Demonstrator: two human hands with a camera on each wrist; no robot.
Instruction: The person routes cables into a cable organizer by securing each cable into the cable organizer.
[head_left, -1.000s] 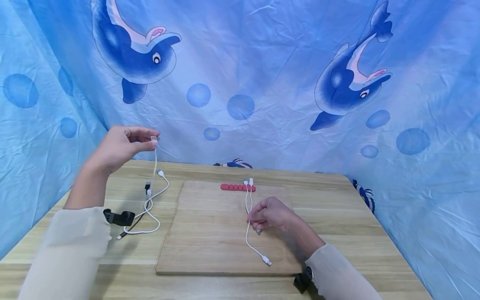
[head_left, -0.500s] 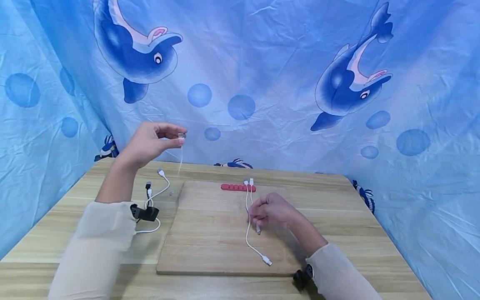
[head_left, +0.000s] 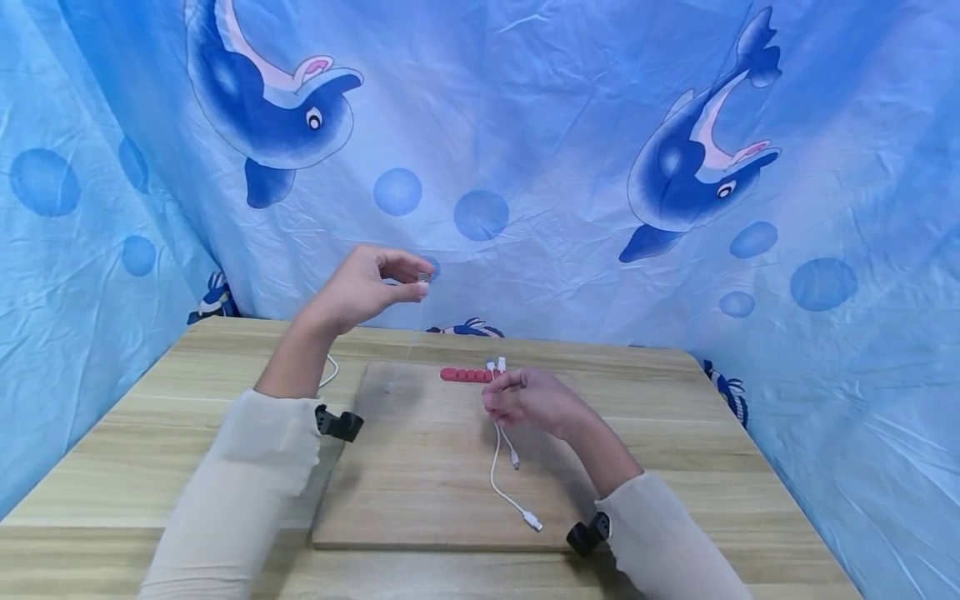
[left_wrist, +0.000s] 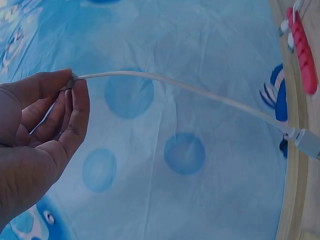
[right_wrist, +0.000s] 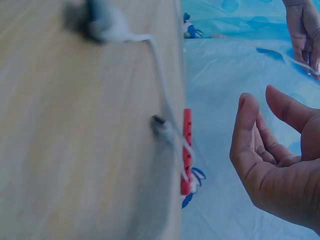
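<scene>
Pinching white cable (left_wrist: pixel 175 86) (left hand (head_left: pixel 360 287)).

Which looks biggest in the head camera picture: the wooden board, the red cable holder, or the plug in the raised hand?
1. Wooden board
2. Red cable holder
3. Plug pinched by the left hand, smallest though held nearer the camera.

White cable (left_wrist: pixel 190 90): thin, flexible, one plug end pinched in the raised left hand (head_left: pixel 360 287) at 11 o'clock above the board. From the pinch it runs taut to a white connector (left_wrist: pixel 307 141) near the board edge.
</scene>
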